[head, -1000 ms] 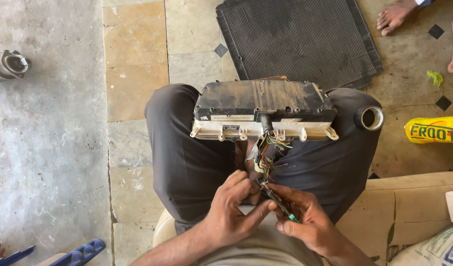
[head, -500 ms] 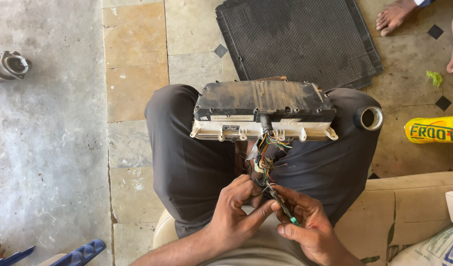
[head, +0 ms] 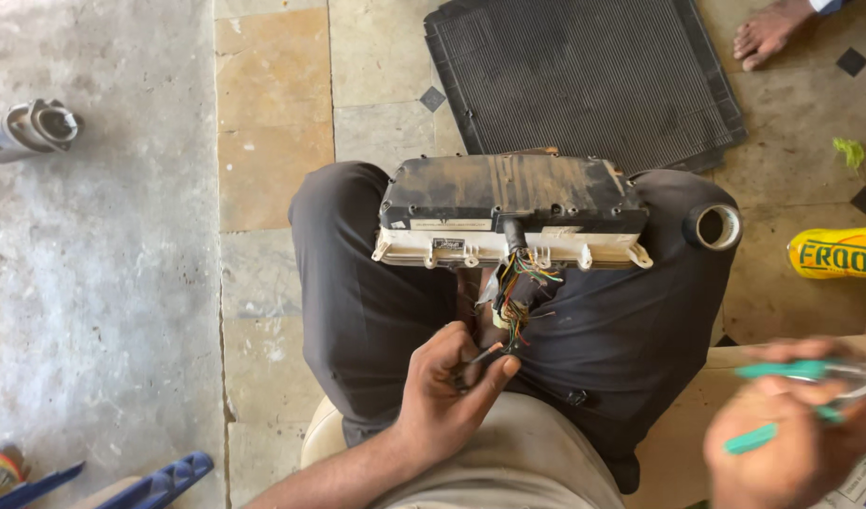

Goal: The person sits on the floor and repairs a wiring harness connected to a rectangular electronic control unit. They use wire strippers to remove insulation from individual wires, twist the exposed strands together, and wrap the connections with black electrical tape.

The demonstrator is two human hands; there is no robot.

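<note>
Person seated, seen from above. Dark grey trousers [head: 376, 302] over both thighs, cloth creased and folded near knees, slight dusty marks. Light beige shirt [head: 518, 462] at lower middle, plain, no print. Both forearms bare, no sleeves showing, no watch, no rings seen. Left hand [head: 447, 396] sharp; right hand [head: 791, 443] blurred at lower right edge

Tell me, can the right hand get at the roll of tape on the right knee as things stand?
Probably not freely: the right hand already grips a green-handled tool, though nothing lies between it and the tape roll.
</note>
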